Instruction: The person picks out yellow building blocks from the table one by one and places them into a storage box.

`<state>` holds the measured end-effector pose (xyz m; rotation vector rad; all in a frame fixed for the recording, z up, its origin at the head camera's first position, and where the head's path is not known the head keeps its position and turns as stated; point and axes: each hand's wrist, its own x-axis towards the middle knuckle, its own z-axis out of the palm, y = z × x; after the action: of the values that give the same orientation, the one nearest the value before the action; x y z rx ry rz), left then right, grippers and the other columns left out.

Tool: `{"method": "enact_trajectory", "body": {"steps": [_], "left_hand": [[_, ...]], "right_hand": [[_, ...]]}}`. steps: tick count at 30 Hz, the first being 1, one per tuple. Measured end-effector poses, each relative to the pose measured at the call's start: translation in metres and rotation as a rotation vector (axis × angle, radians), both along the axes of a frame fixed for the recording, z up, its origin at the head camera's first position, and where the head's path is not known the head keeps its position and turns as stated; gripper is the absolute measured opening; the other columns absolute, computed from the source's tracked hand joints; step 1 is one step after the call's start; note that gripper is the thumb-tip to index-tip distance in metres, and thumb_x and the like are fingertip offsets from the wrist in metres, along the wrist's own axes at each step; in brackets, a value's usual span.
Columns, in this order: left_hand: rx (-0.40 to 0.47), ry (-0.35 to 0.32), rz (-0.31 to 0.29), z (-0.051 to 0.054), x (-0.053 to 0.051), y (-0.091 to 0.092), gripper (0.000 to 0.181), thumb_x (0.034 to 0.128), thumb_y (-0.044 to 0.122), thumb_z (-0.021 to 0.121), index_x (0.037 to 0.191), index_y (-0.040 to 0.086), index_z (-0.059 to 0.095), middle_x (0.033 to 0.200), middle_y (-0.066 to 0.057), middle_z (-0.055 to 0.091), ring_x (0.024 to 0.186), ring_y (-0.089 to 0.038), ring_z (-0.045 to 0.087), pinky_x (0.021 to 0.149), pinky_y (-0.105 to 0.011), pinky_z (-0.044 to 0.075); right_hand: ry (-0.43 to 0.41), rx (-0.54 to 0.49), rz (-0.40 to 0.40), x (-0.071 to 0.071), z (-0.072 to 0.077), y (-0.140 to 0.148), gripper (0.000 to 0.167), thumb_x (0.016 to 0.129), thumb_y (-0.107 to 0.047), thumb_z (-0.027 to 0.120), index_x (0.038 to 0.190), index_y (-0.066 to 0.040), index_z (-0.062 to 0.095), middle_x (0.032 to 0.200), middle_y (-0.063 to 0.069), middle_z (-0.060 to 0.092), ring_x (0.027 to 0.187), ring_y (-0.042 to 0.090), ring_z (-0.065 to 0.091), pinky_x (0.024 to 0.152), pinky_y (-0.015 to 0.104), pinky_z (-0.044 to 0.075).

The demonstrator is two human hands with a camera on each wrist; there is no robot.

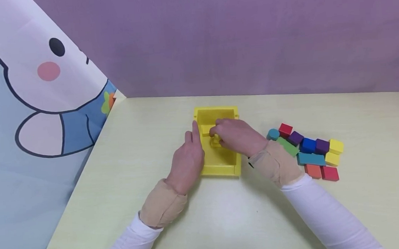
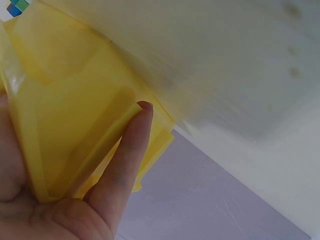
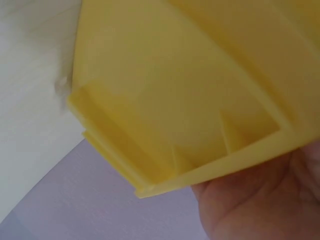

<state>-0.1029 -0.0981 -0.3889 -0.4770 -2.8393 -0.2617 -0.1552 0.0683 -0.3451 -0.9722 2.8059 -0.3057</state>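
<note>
A yellow rectangular box [image 1: 220, 170] lies open side up on the table, with a small yellow block [image 1: 207, 130] inside near its far end. My left hand [image 1: 188, 164] is against the box's left side, one finger stretched straight along the rim. In the left wrist view, a straight finger [image 2: 127, 160] touches the yellow wall. Reaching in over the right rim, my right hand [image 1: 239, 136] has curled fingers and pinches another small yellow block [image 1: 215, 141], partly hidden under the fingertips. The right wrist view shows the box's ribbed outer wall [image 3: 150, 75] and part of the palm.
Right of the box, near my right forearm, several coloured blocks lie together, among them a teal cylinder [image 1: 273, 134], a green block [image 1: 287, 147], a long teal block [image 1: 311, 159] and a red block [image 1: 330, 173]. A purple cloth [image 1: 235, 39] hangs behind the table [image 1: 144, 144].
</note>
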Motion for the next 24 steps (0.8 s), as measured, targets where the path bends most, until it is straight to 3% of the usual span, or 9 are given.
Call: {"method": "enact_trajectory", "body": {"steps": [24], "left_hand": [[-0.005,-0.002,0.006,0.0001,0.0001,0.0028,0.066,0.0921,0.001,0.059,0.149,-0.012,0.028,0.103,-0.020,0.054,0.047,-0.013,0.040,0.039,-0.022,0.038]], "right_hand": [[0.049,-0.032,0.035,0.0005,-0.0020,0.0029,0.029,0.086,-0.006,0.076,0.114,-0.006,0.074,0.093,0.008,0.065,0.083,0.022,0.057,0.078,0.032,0.055]]}}
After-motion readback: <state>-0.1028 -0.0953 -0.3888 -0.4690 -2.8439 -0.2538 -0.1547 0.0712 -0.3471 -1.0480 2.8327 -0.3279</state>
